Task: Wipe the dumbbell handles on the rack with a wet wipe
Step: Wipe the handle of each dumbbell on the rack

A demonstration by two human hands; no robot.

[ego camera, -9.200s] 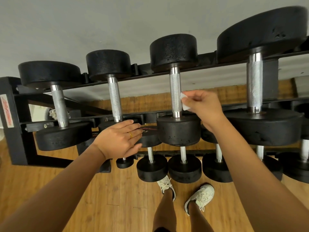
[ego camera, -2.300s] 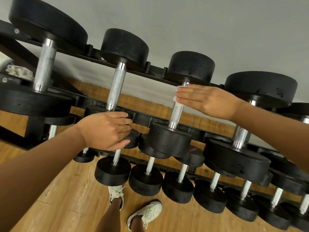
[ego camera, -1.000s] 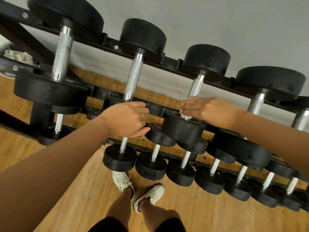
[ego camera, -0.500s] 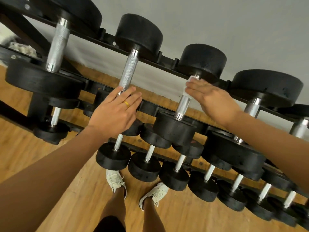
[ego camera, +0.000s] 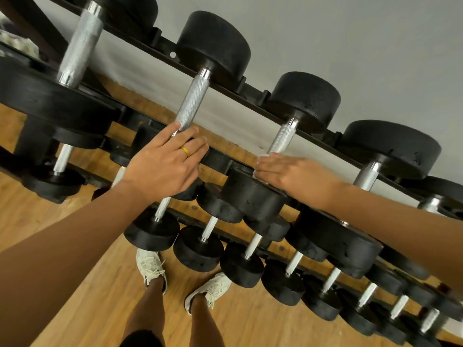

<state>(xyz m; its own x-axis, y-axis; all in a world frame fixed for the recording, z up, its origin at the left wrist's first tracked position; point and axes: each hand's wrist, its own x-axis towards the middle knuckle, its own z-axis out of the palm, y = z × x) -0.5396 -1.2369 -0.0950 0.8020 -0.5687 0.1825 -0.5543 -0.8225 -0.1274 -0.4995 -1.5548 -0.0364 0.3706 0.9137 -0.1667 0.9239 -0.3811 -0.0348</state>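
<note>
Dumbbells [ego camera: 305, 101] lying across black rack [ego camera: 162, 40], right grip [ego camera: 295, 176] pinching white wet wipe [ego camera: 263, 155] against low end of one knurled handle [ego camera: 281, 139], left grip [ego camera: 165, 164] resting with straight, spread fingers on neighbouring handle [ego camera: 193, 103], wooden floor [ego camera: 37, 216] lying below, grey wall [ego camera: 350, 33] standing behind.

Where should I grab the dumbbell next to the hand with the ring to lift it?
Take its rough silver handle in the middle, reaching down from above and curling your fingers round it. That bar is thin and bare there, while the black end is too fat and round to hold. The left hand covers only its near end.
</note>
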